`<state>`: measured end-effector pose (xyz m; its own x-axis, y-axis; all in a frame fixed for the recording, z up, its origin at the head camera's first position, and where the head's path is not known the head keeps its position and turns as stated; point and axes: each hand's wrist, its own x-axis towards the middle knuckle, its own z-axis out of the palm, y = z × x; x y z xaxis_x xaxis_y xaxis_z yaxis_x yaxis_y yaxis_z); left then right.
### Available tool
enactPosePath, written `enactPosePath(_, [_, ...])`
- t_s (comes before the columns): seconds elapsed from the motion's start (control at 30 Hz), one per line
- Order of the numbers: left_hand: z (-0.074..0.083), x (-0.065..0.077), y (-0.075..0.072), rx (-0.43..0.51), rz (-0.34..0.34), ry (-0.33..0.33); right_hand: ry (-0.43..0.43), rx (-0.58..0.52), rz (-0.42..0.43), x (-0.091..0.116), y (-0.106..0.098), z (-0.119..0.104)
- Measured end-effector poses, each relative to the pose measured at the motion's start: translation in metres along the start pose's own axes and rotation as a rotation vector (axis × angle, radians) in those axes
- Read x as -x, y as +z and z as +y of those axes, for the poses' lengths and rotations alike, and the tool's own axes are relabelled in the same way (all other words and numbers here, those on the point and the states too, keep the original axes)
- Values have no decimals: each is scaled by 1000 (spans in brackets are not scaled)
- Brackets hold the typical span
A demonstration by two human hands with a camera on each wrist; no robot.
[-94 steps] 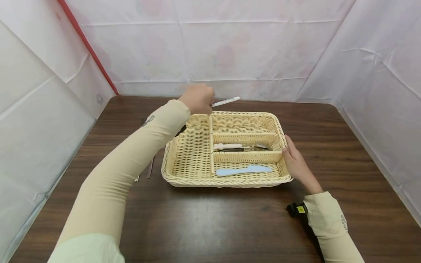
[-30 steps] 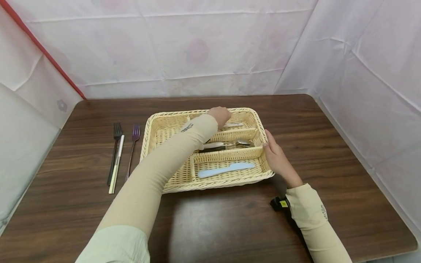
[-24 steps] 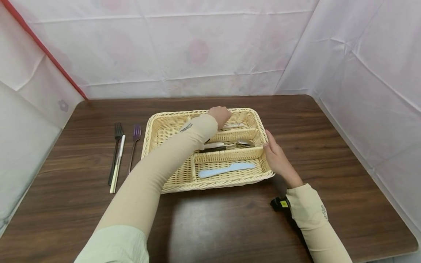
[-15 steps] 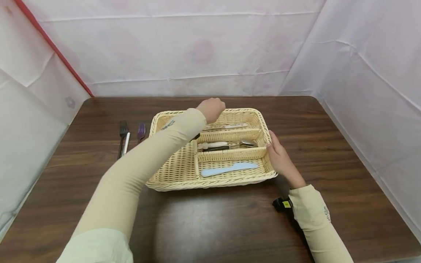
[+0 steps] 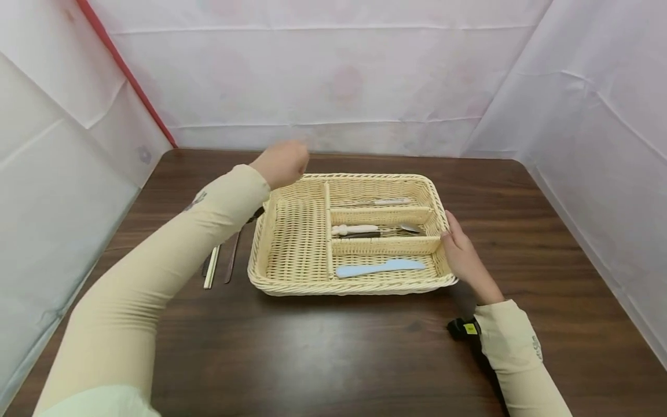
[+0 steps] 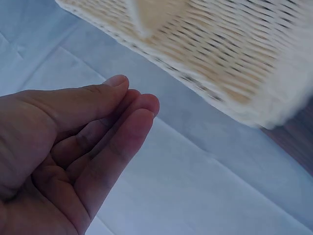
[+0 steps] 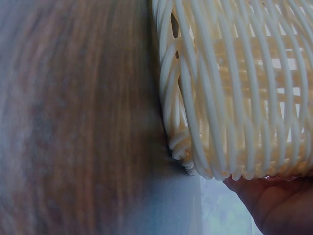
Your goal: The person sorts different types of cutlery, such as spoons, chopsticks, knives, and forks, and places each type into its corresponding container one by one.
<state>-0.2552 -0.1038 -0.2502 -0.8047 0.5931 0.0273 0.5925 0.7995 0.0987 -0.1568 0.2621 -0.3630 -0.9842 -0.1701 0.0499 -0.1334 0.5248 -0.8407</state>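
Observation:
A cream wicker basket (image 5: pixel 294 284) with several compartments stands mid-table. My right hand (image 5: pixel 465 258) grips its right rim; in the right wrist view part of that hand (image 7: pixel 276 200) shows beneath the weave. My left hand (image 5: pixel 283 163) hangs above the basket's back left corner, holding nothing. Its relaxed fingers bend toward the thumb in the left wrist view. The back compartment holds a white-handled utensil (image 5: pixel 392 201). In the middle one lie a pale-handled utensil (image 5: pixel 359 229), a black handle (image 5: pixel 362 235) and a spoon bowl (image 5: pixel 411 228). A light blue knife (image 5: pixel 380 267) lies in front.
Left of the basket, pale chopsticks (image 5: pixel 211 269) and the purple fork's handle (image 5: pixel 231 263) lie on the dark wooden table (image 5: pixel 323 359), partly hidden by my left arm. White sheeting (image 5: pixel 339 75) walls the back and sides.
My left hand carried the white-handled utensil to the back compartment, let it go, and has moved up and left. My right hand stays on the basket rim. The head view has shifted.

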Motion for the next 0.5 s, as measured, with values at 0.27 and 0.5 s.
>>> enactPosePath(0.27, [-38,38,3,29,4,-133,0,27,8,3,-9,5])
enactPosePath(0.5, [-65,62,10,24,28,-258,6,26,11,5,-13,6])
